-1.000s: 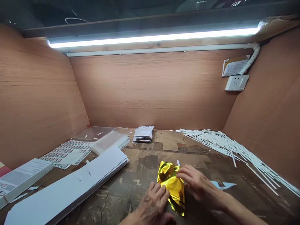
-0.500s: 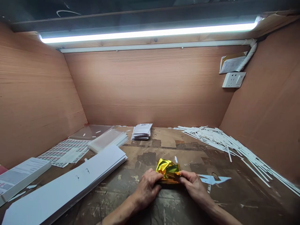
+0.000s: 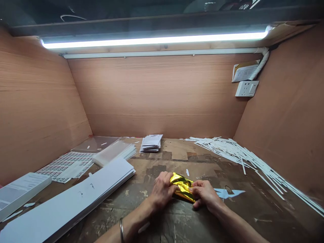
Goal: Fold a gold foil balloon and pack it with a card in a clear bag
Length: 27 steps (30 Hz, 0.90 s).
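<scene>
A crumpled piece of shiny gold foil (image 3: 182,187) lies low over the worn wooden bench (image 3: 177,222), held between both hands. My left hand (image 3: 162,189) grips its left end with the fingers curled over it. My right hand (image 3: 205,194) pinches its right end, fingers closed. The foil is folded down into a small flat bundle. A thin bracelet shows on my left wrist.
A long stack of white card strips (image 3: 73,202) lies at the left, with a white box (image 3: 20,189), sticker sheets (image 3: 65,163) and clear bags (image 3: 113,152) behind it. A small pile of printed cards (image 3: 151,143) sits at the back. Several white sticks (image 3: 248,158) line the right wall. A wall socket (image 3: 246,88) hangs upper right.
The foil went from a large open sheet to a small folded bundle. Both hands closed in on its two ends and shifted slightly away from me.
</scene>
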Available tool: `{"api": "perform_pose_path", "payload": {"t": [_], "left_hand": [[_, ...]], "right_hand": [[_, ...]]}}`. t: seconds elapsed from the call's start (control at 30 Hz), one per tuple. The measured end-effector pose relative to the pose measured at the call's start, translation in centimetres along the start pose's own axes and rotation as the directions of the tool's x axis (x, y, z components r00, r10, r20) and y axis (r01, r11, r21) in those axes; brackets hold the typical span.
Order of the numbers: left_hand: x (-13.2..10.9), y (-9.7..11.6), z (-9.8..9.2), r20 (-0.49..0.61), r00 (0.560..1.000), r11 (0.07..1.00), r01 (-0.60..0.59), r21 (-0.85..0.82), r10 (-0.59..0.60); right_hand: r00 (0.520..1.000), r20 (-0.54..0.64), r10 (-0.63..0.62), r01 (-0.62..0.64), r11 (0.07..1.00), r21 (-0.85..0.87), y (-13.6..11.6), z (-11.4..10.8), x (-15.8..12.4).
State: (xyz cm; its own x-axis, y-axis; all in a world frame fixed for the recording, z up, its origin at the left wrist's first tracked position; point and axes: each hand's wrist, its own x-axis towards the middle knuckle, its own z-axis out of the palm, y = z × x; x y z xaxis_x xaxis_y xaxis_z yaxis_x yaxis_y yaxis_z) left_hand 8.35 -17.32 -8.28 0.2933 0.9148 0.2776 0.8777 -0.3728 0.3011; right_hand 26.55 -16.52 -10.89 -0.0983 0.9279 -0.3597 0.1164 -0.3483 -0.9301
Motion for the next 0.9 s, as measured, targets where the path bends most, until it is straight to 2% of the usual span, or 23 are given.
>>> {"api": "perform_pose_path", "payload": {"t": [0.03, 0.07, 0.1, 0.13, 0.17, 0.23, 0.37, 0.43, 0.47, 0.5, 0.53, 0.57, 0.6, 0.63, 0.67, 0.7, 0.73, 0.77, 0.8, 0.83, 0.87, 0.9], "left_hand": [[-0.6, -0.4, 0.6, -0.091, 0.978, 0.978, -0.178, 0.112, 0.189], [-1.2, -0.9, 1.3, -0.138, 0.913, 0.905, -0.343, 0.251, 0.384], [-1.6, -1.2, 2.0, -0.145, 0.837, 0.811, -0.446, 0.379, 0.528], [-1.8, -1.5, 2.6, -0.119, 0.773, 0.718, -0.506, 0.478, 0.623], [-1.7, -1.6, 3.2, -0.093, 0.740, 0.655, -0.521, 0.547, 0.666], [-1.2, -1.5, 3.9, -0.053, 0.744, 0.609, -0.502, 0.614, 0.666], [0.2, -0.9, 4.4, -0.002, 0.777, 0.596, -0.481, 0.643, 0.630], [0.3, -0.8, 4.4, -0.005, 0.784, 0.595, -0.468, 0.654, 0.621], [0.2, -0.9, 4.4, -0.017, 0.784, 0.594, -0.457, 0.662, 0.621], [0.0, -0.9, 4.4, -0.031, 0.780, 0.591, -0.448, 0.671, 0.625], [-0.2, -0.9, 4.4, -0.041, 0.771, 0.585, -0.445, 0.678, 0.635], [-0.4, -0.8, 4.5, -0.043, 0.761, 0.577, -0.452, 0.681, 0.647], [-0.5, -0.7, 4.5, -0.040, 0.748, 0.567, -0.465, 0.679, 0.662], [-0.7, -0.5, 4.6, -0.035, 0.736, 0.560, -0.482, 0.674, 0.676], [-0.8, -0.3, 4.6, -0.028, 0.725, 0.555, -0.501, 0.664, 0.688], [-0.8, 0.0, 4.4, -0.016, 0.714, 0.551, -0.524, 0.649, 0.700], [-0.8, 0.4, 4.1, 0.000, 0.712, 0.555, -0.547, 0.627, 0.702], [-0.7, 0.7, 3.7, 0.025, 0.724, 0.575, -0.567, 0.590, 0.689], [-0.7, 1.0, 3.0, 0.064, 0.750, 0.611, -0.581, 0.537, 0.658], [-0.6, 1.3, 2.1, 0.119, 0.784, 0.662, -0.586, 0.467, 0.609], [-0.6, 1.6, 1.1, 0.176, 0.818, 0.729, -0.569, 0.381, 0.547], [-0.5, 1.8, -0.1, 0.224, 0.851, 0.804, -0.523, 0.282, 0.475]], "right_hand": [[1.000, 0.005, 0.003, -0.003, 1.000, 0.013, -0.1, 0.0, 0.0], [1.000, 0.009, 0.005, -0.005, 1.000, 0.025, -0.1, 0.0, 0.0], [1.000, 0.011, 0.008, -0.009, 0.999, 0.034, -0.2, -0.1, 0.0], [1.000, 0.011, 0.011, -0.011, 0.999, 0.042, -0.2, 0.0, 0.1], [1.000, 0.012, 0.012, -0.012, 0.999, 0.048, -0.3, 0.0, 0.1], [1.000, 0.018, 0.012, -0.013, 0.998, 0.056, -0.5, 0.0, 0.1], [0.999, 0.049, -0.015, 0.011, 0.997, 0.073, -0.7, -0.8, -0.8], [0.991, -0.007, -0.134, 0.134, 0.989, -0.057, -0.4, -1.5, -1.8], [0.962, -0.048, -0.270, 0.255, 0.945, -0.205, -0.1, -1.9, -2.4], [0.891, -0.064, -0.450, 0.392, 0.832, -0.393, 0.3, -2.1, -2.9], [0.770, -0.028, -0.637, 0.507, 0.637, -0.580, 0.9, -2.2, -3.4], [0.617, 0.057, -0.785, 0.569, 0.395, -0.721, 1.4, -2.1, -3.7], [0.463, 0.153, -0.873, 0.582, 0.169, -0.796, 2.0, -1.9, -3.9], [0.326, 0.230, -0.917, 0.551, -0.014, -0.834, 2.6, -1.5, -3.9], [0.210, 0.284, -0.936, 0.495, -0.149, -0.856, 3.2, -1.1, -3.6], [0.114, 0.316, -0.942, 0.431, -0.240, -0.870, 3.7, -0.7, -3.3], [0.038, 0.335, -0.941, 0.375, -0.298, -0.878, 4.1, -0.3, -2.9], [-0.014, 0.347, -0.938, 0.341, -0.330, -0.880, 4.3, -0.1, -2.6], [-0.042, 0.347, -0.937, 0.337, -0.340, -0.878, 4.4, 0.1, -2.3], [-0.051, 0.332, -0.942, 0.365, -0.327, -0.872, 4.2, 0.0, -2.2], [-0.031, 0.304, -0.952, 0.425, -0.288, -0.858, 3.9, -0.1, -2.3], [0.037, 0.275, -0.961, 0.506, -0.219, -0.834, 3.3, -0.2, -2.5]]}}
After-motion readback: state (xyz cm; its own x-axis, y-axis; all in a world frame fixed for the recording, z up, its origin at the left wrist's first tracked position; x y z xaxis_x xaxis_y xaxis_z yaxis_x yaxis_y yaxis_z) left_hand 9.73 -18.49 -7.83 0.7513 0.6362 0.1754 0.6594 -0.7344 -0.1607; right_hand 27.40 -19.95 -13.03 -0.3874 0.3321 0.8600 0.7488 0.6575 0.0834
